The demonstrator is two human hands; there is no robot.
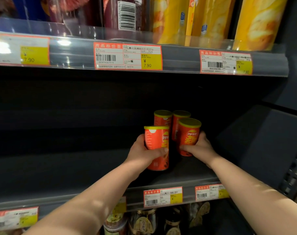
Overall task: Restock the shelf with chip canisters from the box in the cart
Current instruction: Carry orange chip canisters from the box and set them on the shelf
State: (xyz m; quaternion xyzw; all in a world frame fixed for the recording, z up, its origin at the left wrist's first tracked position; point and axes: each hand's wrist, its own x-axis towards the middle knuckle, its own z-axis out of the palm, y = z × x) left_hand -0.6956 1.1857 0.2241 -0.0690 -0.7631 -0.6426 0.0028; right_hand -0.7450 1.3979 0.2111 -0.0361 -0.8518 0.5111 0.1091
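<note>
Your left hand (142,150) is wrapped round an orange cylindrical chip canister with a yellow plastic lid (155,139), held upright; can't tell if its base touches. Your right hand (199,147) grips a matching second canister (190,133), upright, just beside the first. Two more orange canisters (163,119) stand just behind your hands. All are over the dark grey metal shelf (68,168), bare to the left of your left hand. The price-label rail (163,196) runs under your forearms, the upper shelf edge (178,60) is overhead, and the grey side panel (256,141) is near your right hand.

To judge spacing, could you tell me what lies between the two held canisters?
In the head view, bare shelf separates left canister and right canister; a rear canister stands behind.
</note>
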